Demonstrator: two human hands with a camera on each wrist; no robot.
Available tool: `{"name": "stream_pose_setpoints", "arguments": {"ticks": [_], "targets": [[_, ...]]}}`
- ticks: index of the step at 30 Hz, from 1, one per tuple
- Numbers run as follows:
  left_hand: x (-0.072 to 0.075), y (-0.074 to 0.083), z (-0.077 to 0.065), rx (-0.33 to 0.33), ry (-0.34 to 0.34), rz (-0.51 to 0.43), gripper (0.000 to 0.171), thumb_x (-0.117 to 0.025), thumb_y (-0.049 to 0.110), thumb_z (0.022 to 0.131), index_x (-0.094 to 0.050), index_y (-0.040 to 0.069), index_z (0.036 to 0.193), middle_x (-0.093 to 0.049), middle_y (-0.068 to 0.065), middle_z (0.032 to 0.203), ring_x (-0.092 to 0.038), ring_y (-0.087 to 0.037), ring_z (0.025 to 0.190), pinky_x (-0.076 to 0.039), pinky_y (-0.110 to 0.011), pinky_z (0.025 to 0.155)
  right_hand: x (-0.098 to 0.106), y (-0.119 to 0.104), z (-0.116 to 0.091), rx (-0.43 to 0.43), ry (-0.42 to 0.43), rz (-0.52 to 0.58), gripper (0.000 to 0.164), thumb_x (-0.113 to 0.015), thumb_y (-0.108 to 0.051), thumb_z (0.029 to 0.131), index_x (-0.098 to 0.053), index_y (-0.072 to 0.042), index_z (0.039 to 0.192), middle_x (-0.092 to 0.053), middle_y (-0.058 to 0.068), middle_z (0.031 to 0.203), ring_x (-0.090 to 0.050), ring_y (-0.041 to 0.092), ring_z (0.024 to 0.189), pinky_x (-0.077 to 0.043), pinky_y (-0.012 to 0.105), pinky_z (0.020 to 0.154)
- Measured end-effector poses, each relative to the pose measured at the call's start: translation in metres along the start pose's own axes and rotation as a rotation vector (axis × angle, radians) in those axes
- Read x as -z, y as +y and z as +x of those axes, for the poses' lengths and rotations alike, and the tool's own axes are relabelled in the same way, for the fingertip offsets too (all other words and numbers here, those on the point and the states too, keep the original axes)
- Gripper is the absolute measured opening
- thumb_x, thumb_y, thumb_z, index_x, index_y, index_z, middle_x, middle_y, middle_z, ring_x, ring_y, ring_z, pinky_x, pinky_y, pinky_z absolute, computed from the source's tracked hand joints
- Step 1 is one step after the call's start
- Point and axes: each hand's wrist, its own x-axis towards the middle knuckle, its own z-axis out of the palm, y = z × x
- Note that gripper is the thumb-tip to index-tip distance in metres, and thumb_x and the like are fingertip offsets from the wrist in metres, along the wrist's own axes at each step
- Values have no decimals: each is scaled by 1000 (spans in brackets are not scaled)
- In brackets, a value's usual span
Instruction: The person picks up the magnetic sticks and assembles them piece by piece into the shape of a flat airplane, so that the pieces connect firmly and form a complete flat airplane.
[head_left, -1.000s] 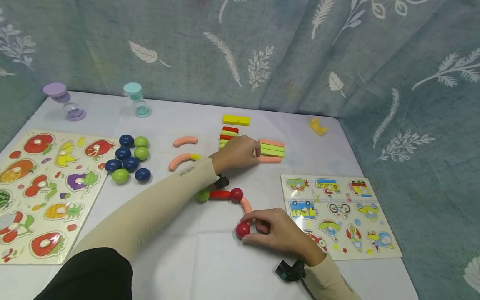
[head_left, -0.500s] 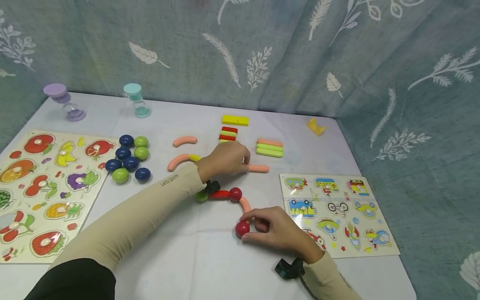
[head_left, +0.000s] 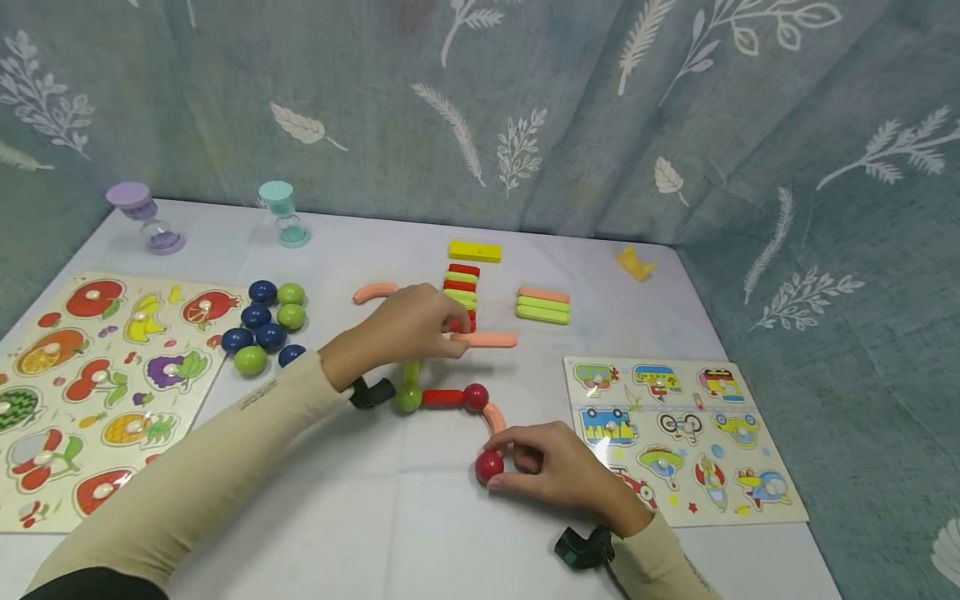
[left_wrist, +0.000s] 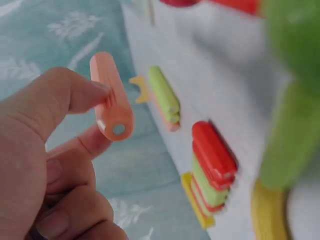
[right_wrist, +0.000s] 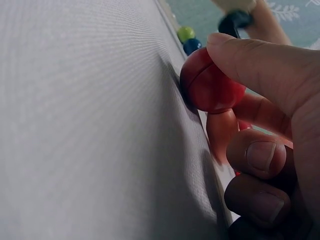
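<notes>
My left hand pinches a straight salmon-pink magnetic stick between thumb and index finger, raised off the table. A metal disc shows in the stick's end in the left wrist view. My right hand pinches a red ball resting on the tabletop. From that ball a curved salmon-pink stick leads to another red ball. A red stick joins this one to a green ball, where a green stick begins; its far part is hidden behind my left hand.
Red and green sticks lie stacked mid-table, with a yellow block behind. More sticks lie to the right. Blue and green balls, a fruit puzzle board, a vehicle puzzle board and two sand timers surround the work.
My left hand has taken the front salmon-pink stick from the right-hand group and carried it left. The right hand stays on the red ball. The head view has shifted slightly.
</notes>
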Motion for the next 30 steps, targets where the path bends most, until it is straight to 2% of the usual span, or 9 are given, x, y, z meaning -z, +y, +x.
{"name": "stream_pose_setpoints", "arguments": {"ticks": [4, 7, 11, 15, 18, 22, 25, 30], "targets": [[7, 1, -43, -43, 26, -39, 9, -73, 33, 76, -67, 26, 80, -42, 10, 54, -37, -7, 50, -28, -25, 47, 0, -1, 0, 4, 2, -1, 30, -71, -49, 78, -63, -37, 104, -39, -10, 58, -38, 3, 53, -32, 21, 50], [4, 2, -72, -63, -14, -68, 10, -73, 37, 77, -67, 30, 80, -41, 13, 54, -38, -3, 51, -30, -24, 49, 0, -2, -1, 5, 8, -1, 30, -71, -49, 78, -63, -37, 104, -38, -11, 57, -37, 3, 53, -32, 21, 51], [-6, 1, -104, -75, -55, -107, 10, -74, 37, 75, -67, 33, 82, -43, 15, 55, -39, 0, 52, -31, -21, 49, -1, -1, 0, 11, 14, 4, 30, -71, -49, 77, -63, -38, 104, -38, -11, 57, -37, 2, 53, -32, 21, 51], [-25, 1, -129, -65, -42, -164, 12, -75, 33, 74, -66, 34, 82, -43, 15, 54, -37, 2, 51, -30, -20, 48, -2, 0, 0, 23, 21, 9, 31, -71, -49, 77, -63, -37, 104, -38, -11, 57, -38, 2, 53, -32, 21, 51], [-39, 2, -142, -9, -26, -225, 14, -76, 33, 73, -65, 35, 81, -44, 15, 54, -36, 4, 51, -30, -18, 49, -3, 0, 0, 22, 25, 10, 31, -71, -49, 78, -63, -37, 105, -39, -11, 57, -38, 2, 54, -32, 20, 51], [-51, 4, -149, 51, 11, -272, 16, -77, 33, 73, -64, 38, 80, -44, 15, 54, -38, 4, 52, -33, -19, 50, -3, -1, 1, 18, 33, 8, 31, -71, -48, 78, -63, -37, 106, -40, -11, 58, -39, 2, 54, -32, 21, 50], [-54, 6, -150, 54, 34, -266, 16, -77, 33, 73, -63, 38, 80, -44, 16, 54, -38, 3, 53, -34, -20, 51, -3, -1, 0, 22, 39, 14, 32, -70, -48, 79, -63, -35, 107, -41, -10, 59, -39, 3, 54, -32, 21, 51], [-59, 11, -150, 54, 27, -246, 16, -77, 34, 73, -64, 36, 81, -45, 16, 55, -39, 2, 54, -34, -21, 52, -3, -1, 0, 33, 38, 31, 32, -69, -46, 81, -64, -30, 108, -41, -10, 60, -40, 5, 55, -32, 22, 51]]}}
